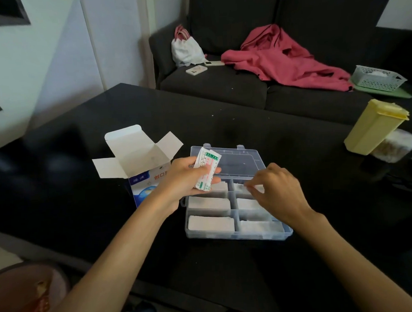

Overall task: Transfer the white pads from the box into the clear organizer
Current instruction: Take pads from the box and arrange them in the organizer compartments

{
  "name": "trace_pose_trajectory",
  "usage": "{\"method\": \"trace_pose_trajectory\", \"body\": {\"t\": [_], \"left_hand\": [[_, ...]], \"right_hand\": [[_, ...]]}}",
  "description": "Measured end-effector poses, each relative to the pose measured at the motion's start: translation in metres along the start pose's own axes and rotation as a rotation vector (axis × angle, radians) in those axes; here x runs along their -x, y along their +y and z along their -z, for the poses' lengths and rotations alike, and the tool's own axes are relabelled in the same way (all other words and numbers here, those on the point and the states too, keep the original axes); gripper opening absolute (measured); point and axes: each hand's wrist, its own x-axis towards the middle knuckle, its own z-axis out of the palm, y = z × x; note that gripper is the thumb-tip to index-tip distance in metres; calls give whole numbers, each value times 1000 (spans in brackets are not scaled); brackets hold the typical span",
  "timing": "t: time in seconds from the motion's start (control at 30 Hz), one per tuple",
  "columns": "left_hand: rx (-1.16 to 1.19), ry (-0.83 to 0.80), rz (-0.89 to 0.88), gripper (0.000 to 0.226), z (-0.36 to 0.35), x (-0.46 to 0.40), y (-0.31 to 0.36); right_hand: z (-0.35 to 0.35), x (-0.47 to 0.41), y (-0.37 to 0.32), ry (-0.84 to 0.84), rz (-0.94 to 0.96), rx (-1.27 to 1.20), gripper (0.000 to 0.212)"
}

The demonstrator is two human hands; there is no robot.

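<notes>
The clear organizer (238,236) lies open on the dark table, its lid (238,161) folded back. Several compartments hold stacks of white pads (209,203). My left hand (187,177) grips a stack of white wrapped pads with green and red print (206,171) above the organizer's left rear corner. My right hand (275,188) hovers over the right rear compartment, fingers curled and pinching one white pad (247,186) at its edge. The open white and blue box (140,162) stands just left of the organizer, flaps spread.
A yellow lidded container (374,126) leans at the table's right, beside a fluffy white thing (396,147). Behind the table (152,111) is a dark sofa with a pink garment (285,59), a white bag (187,49), two phones and a white basket (377,77).
</notes>
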Motion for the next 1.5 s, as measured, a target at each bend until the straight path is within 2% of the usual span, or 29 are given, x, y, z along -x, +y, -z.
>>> {"method": "trace_pose_trajectory", "body": {"t": [0.17, 0.3, 0.43, 0.63, 0.73, 0.8, 0.83, 0.9, 1.0, 1.07, 1.13, 1.3, 1.5], "left_hand": [[5, -14, 16, 30, -4, 0, 0], [12, -23, 25, 30, -3, -2, -1], [54, -30, 44, 34, -7, -4, -3], [289, -92, 139, 37, -16, -5, -6], [384, -110, 178, 35, -21, -6, -6], [323, -93, 160, 35, -26, -6, -7], [259, -63, 138, 37, -28, -6, -7], [172, 17, 89, 41, -35, -7, -9], [164, 53, 34, 44, -42, -7, -10], [143, 44, 14, 46, -45, -6, -11], [131, 37, 7, 46, -46, -5, -10], [78, 48, -26, 37, -44, -3, -8], [57, 95, -63, 39, -43, -4, -9]], "right_hand": [[-11, 7, 4, -138, -80, -223, 23], [-9, 7, 10, -78, -242, -418, 26], [-8, 6, 13, -106, -236, -406, 29], [-14, 8, 14, -121, -217, -470, 32], [-12, 7, 9, 11, -271, -482, 21], [1, 3, -2, 124, -368, -664, 17], [8, 1, -9, 109, -428, -804, 19], [18, -4, -22, -52, -563, -1029, 24], [20, -7, -30, -242, -671, -1191, 28], [16, -6, -30, -243, -688, -1253, 24], [14, -6, -29, -180, -698, -1274, 19], [16, -8, -28, 38, -645, -1111, 8], [27, -14, -28, -174, -612, -1165, 17]]}}
